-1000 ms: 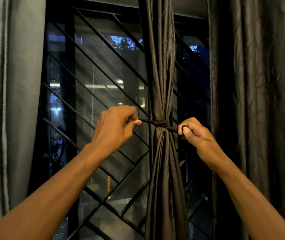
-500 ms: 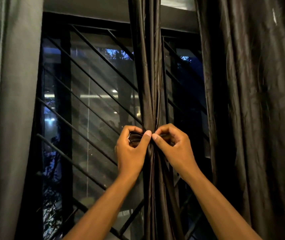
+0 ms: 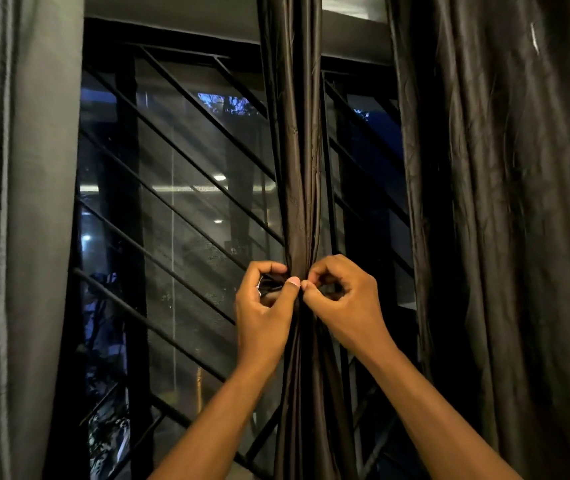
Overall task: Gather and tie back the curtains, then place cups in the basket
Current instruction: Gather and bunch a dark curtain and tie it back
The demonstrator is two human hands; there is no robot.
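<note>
— Where do our hands sit?
— At centre frame, thumbs almost touching. Our left hand [image 3: 262,317] pinches a dark tie strip [image 3: 271,282]; our right hand [image 3: 342,306] curls its fingers at the same knot, though what it pinches we cannot tell.
— And the curtain?
— The gathered curtain [image 3: 297,150] runs vertically, top to bottom, cinched between our hands. Behind it stands the window grille [image 3: 179,209]; loose curtains hang at far left [image 3: 17,237] and right [image 3: 518,220].
</note>
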